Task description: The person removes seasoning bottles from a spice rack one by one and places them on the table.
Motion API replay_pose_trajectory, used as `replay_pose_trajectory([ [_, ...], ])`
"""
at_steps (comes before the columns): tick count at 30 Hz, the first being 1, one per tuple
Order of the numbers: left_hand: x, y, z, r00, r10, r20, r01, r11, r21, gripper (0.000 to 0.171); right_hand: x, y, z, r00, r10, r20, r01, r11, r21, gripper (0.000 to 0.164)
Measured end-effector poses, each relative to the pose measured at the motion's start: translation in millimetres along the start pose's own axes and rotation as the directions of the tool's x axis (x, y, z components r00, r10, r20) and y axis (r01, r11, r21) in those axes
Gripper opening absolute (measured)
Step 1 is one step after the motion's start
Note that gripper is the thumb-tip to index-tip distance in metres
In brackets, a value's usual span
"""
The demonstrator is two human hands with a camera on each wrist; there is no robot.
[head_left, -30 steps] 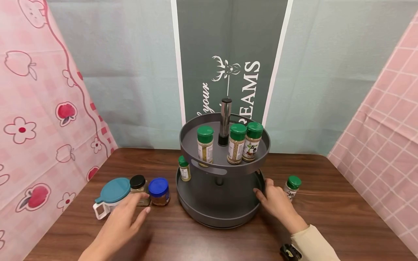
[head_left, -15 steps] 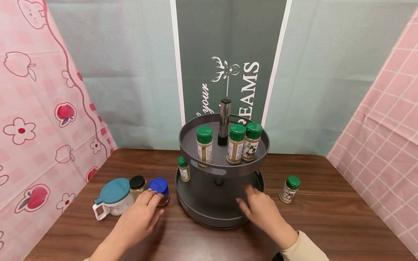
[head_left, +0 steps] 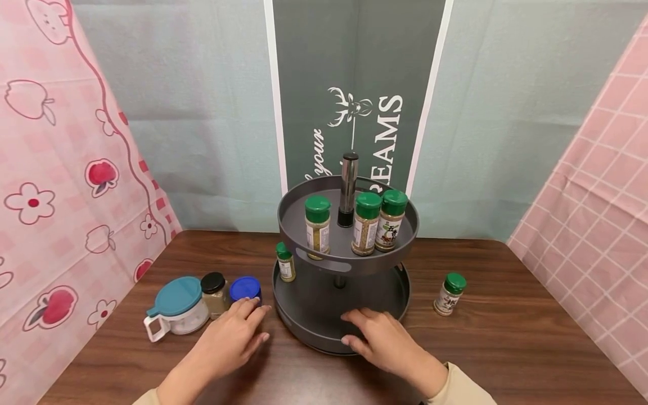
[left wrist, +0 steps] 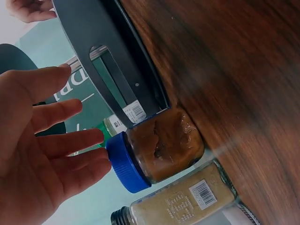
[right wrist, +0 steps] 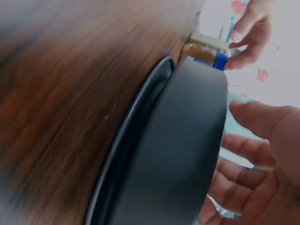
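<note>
My left hand [head_left: 230,340] hovers with loosely bent fingers right at the blue-lidded jar [head_left: 245,288]. In the left wrist view that jar of brown powder [left wrist: 166,143] lies just beyond my fingertips, and nothing is in the palm. My right hand [head_left: 382,340] reaches over the front rim of the lower tray [head_left: 324,320] of a dark grey two-tier turntable, its fingers spread and holding nothing. Three green-capped spice bottles stand on the upper tray [head_left: 344,264], one of them a bottle [head_left: 317,228] at the left. A smaller green-capped bottle [head_left: 286,263] stands on the lower tray's left side.
Left of the blue-lidded jar stand a black-capped square jar [head_left: 215,295] and a clear pot with a teal lid [head_left: 178,301] and white handle. A green-capped bottle [head_left: 449,293] stands on the wooden table [head_left: 516,337] right of the turntable. Cloth hangs behind and at both sides.
My left hand has moved right, from near the black-capped jar to the blue-lidded one. My right hand has come left from the tray's right edge to its front. The bottles stay put.
</note>
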State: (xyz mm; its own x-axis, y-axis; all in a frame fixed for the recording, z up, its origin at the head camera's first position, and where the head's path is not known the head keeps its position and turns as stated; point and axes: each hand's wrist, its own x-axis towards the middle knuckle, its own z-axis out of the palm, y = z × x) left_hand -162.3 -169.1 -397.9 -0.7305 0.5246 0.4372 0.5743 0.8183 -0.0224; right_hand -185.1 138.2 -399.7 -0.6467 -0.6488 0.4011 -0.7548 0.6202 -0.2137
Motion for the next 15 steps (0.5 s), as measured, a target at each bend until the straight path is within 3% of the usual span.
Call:
replay_pose_trajectory([
  [2,0.9,-0.1,1.6,1.000,0.024,-0.012,-0.024,1.000,0.008,0.040,0,-1,0,0.999,-0.016,0.046,0.013,0.998,0.055,0.029],
  [5,2.5,1.5,3.1,0.998,0.054,-0.012,-0.054,0.999,0.000,0.038,-1,-4,2,0.997,-0.055,0.060,0.051,0.997,0.054,0.026],
  [10,4.7,5.3,3.9,0.995,0.055,0.078,-0.051,0.998,-0.047,0.032,0,-7,9,0.993,-0.110,0.031,0.111,0.993,-0.039,0.017],
  [15,6.6,5.6,4.9,0.987,0.029,0.160,-0.017,0.997,-0.077,0.030,0,-9,13,0.993,-0.115,0.000,0.115,0.990,-0.087,0.016],
])
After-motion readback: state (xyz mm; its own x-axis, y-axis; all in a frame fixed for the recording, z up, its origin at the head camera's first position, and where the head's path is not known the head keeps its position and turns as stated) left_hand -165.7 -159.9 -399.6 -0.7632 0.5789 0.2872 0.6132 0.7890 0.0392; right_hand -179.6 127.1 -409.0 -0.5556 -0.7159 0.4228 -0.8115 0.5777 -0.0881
